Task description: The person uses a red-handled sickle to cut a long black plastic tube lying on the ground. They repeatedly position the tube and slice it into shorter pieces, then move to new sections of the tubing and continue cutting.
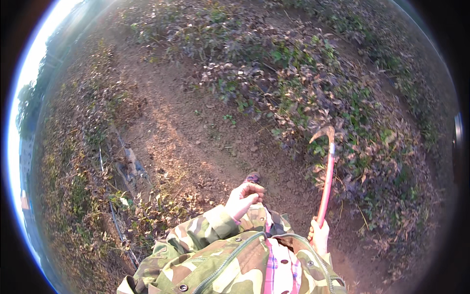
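My right hand (319, 235) is closed round the lower part of a red handle. The handle belongs to a sickle-like hooked hand tool (328, 176), held upright in the view; its curved, rusty-brown metal head (324, 133) points left, over the leafy plants (352, 121). My left hand (245, 198) is in front of my camouflage jacket (220, 264), its fingers curled; whether something small is between them I cannot tell. Just beyond it shows the tip of a dark shoe (252, 178) on the soil.
A bare soil path (191, 128) runs up and to the left between rows of partly dried, low plants. At the left, a thin pale pole or pipe (116, 220) lies among the plants (79, 194), near a piece of muddy plastic sheeting (133, 163). Another plant row stands at the far right.
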The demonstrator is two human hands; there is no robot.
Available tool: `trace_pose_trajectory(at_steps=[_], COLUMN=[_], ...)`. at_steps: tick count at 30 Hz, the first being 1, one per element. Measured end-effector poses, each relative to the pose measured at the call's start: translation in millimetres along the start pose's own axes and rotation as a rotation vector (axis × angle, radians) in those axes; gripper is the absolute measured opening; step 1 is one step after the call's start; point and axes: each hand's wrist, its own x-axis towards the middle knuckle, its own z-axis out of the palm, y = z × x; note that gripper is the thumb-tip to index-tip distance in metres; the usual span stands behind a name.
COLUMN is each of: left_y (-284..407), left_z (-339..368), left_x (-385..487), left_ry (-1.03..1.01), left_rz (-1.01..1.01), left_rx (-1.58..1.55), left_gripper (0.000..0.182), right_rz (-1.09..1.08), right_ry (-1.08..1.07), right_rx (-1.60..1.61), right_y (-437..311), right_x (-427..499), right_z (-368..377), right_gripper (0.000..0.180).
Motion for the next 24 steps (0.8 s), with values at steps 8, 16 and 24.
trace_pose_trajectory(at_steps=[8, 16, 24], left_y=[0.8, 23.8, 93.6], left_z=[-0.6, -15.0, -79.8], left_x=[6.6, 27.7, 98.5], left_ry=[-0.085, -0.068, 0.069], left_rz=[-0.063, -0.051, 0.156], left_rx=[0.01, -0.009, 0.159], left_gripper=[0.022, 0.022, 0.023], right_rz=[-0.056, -0.256, 0.032], right_ry=[0.15, -0.124, 0.072], right_rx=[-0.06, 0.166, -0.11], right_y=[-21.1, -92.5, -115.0], right_x=[-19.4, -25.0, 7.9], right_z=[2.6, 36.5, 143.9], right_gripper=[0.025, 0.03, 0.028])
